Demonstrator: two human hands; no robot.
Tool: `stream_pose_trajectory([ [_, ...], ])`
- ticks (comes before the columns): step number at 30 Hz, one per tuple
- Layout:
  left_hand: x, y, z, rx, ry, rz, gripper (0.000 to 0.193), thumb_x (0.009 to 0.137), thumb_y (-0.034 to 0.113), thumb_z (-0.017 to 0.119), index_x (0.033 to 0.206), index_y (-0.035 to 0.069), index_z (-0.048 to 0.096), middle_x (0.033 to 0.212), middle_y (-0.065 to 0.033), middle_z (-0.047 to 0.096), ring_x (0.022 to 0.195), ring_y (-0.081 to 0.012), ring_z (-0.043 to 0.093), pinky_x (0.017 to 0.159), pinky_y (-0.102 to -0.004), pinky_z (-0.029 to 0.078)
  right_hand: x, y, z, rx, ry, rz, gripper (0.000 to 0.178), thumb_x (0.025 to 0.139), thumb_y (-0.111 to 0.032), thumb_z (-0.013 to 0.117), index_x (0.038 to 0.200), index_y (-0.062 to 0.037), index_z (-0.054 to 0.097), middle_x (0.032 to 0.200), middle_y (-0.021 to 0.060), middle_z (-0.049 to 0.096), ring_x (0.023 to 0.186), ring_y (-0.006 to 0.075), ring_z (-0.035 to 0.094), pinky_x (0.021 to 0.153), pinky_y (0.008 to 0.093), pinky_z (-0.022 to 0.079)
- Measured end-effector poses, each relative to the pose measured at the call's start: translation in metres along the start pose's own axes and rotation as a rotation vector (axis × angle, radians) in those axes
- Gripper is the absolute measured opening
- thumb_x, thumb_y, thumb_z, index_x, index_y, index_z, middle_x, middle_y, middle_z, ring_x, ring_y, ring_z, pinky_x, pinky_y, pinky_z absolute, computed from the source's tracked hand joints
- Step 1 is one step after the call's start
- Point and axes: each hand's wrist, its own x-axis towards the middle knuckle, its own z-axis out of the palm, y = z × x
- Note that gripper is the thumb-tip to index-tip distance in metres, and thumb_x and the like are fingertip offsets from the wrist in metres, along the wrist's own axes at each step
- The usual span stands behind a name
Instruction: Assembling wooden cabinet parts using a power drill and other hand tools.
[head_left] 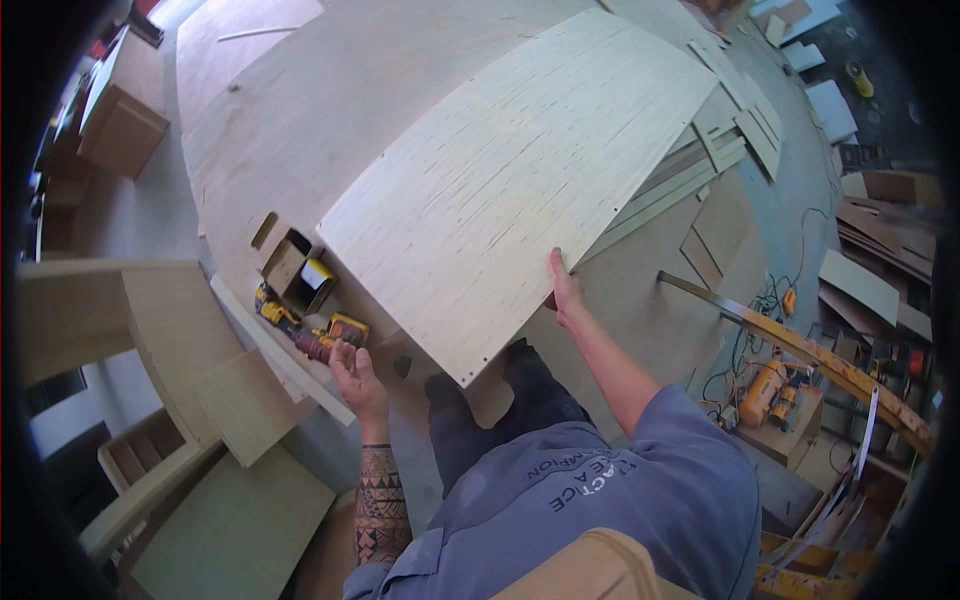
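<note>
A large pale plywood panel [520, 180] lies slanted across the worktable, with small dark screw marks along its edges. My right hand [565, 285] grips the panel's right edge near the close end, its thumb on top and its other fingers hidden beneath. To the left of the near corner, my left hand [358, 380] is held palm up, fingers loosely curled and somewhat apart, with nothing visible in it. Just beyond those fingers lies a yellow and black cordless drill [285, 318] with a reddish front part. An opened cardboard box [285, 268] stands behind the drill.
Plywood strips [670, 190] lie under and beside the panel's right side. A wooden cabinet frame [160, 340] stands at left, with a loose board [235, 520] below. A yellow metal bar [800, 345], an orange tool [765, 390] and tangled cords are at right.
</note>
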Motion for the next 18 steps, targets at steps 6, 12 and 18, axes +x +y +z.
stream_pose_trajectory([
  [6, 0.086, -0.056, 0.101, -0.805, -0.231, -0.754, 0.081, 0.101, 0.065, 0.056, 0.156, 0.008, 0.042, 0.155, -0.0138, 0.050, 0.145, -0.0294, 0.045, 0.116, -0.0470, 0.040, -0.030, -0.064, -0.083, -0.216, -0.001, 0.039, 0.110, 0.081, -0.077, 0.072, 0.145, 0.0100, 0.050, 0.144, 0.0275, 0.058, 0.134, 0.0362, 0.058, 0.111, 0.0438, 0.046],
  [12, 0.109, -0.073, 0.117, -0.572, -0.276, -0.798, 0.077, 0.098, 0.057, 0.068, 0.152, 0.006, 0.047, 0.146, -0.0165, 0.058, 0.134, -0.0350, 0.057, 0.111, -0.0549, 0.047, -0.028, -0.049, -0.081, 0.005, 0.011, -0.028, 0.103, 0.085, -0.068, 0.075, 0.139, 0.0163, 0.049, 0.138, 0.0270, 0.060, 0.124, 0.0345, 0.064, 0.102, 0.0445, 0.053],
  [18, 0.071, 0.040, 0.114, -0.658, -0.319, -0.543, 0.060, 0.101, 0.032, 0.071, 0.149, 0.007, 0.045, 0.138, -0.0128, 0.061, 0.124, -0.0348, 0.064, 0.100, -0.0579, 0.057, -0.022, -0.034, -0.090, 0.132, 0.272, 0.147, 0.080, 0.088, -0.060, 0.076, 0.121, 0.0119, 0.068, 0.120, 0.0225, 0.072, 0.109, 0.0300, 0.070, 0.096, 0.0427, 0.055],
])
